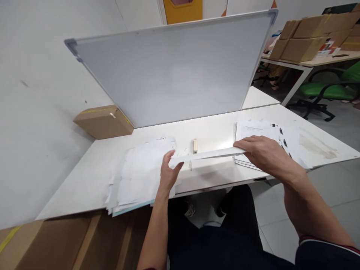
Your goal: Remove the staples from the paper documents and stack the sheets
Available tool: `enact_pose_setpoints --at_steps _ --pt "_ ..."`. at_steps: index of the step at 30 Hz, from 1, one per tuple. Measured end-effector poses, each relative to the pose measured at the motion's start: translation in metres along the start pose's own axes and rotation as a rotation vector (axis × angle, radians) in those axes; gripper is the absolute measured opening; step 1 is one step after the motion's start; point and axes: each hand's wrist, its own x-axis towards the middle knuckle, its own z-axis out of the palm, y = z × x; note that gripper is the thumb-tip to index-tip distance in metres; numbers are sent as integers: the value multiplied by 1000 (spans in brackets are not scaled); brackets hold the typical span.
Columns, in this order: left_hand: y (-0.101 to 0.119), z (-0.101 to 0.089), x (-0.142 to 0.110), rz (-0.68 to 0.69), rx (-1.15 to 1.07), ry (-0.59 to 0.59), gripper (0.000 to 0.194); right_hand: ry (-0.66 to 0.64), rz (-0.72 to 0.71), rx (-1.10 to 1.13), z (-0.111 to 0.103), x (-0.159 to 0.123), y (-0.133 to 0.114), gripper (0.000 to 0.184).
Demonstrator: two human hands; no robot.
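Spanning the gap between two hands, a thin piece of white paper (209, 154) is standing nearly edge-on to the view, so whether it is one sheet or several cannot be told. Its long axis is running from nine o'clock to three, the three o'clock end tipping slightly upward. It appears to be hanging over the surface (202, 182), with shading showing below it.

The right hand (263, 153) is gripping the three o'clock end, its fingers narrow and closing on the paper. The left hand (169, 170) is cupping the nine o'clock end, thumb and forefinger standing apart with the edge lying between them; whether they are pressing on it cannot be told.

From the paper's middle, a small cream block (195, 146) is lying near, toward ten o'clock, closer to the left hand than the right. A left paper pile (143, 172) is spreading toward nine o'clock, and a right paper pile (255, 129) is lying toward two, partly under the right hand. A whiteboard (174, 75) is leaning beyond, toward eleven and twelve.
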Motion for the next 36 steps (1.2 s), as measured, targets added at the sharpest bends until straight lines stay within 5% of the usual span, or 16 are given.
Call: enact_pose_setpoints --at_steps 5,8,15,20,25,31,36 --pt "-30 13 -13 -73 14 -361 25 -252 -120 -329 22 7 -4 24" --pt "-42 20 -16 -74 5 -438 23 -330 -110 -333 30 7 -1 22" --pt "-38 18 -8 -12 102 -240 25 -407 -51 -359 10 14 -7 23" --pt "-48 22 -5 -71 68 -276 26 -527 6 -344 11 26 -9 26" --pt "-57 24 -1 -93 31 -267 24 -464 0 -366 5 37 -10 22" --pt "-64 25 -2 -127 2 -286 20 -544 -18 -355 22 47 -10 24" --pt "-50 19 2 -119 -32 -191 21 -430 -13 -333 9 38 -7 25"
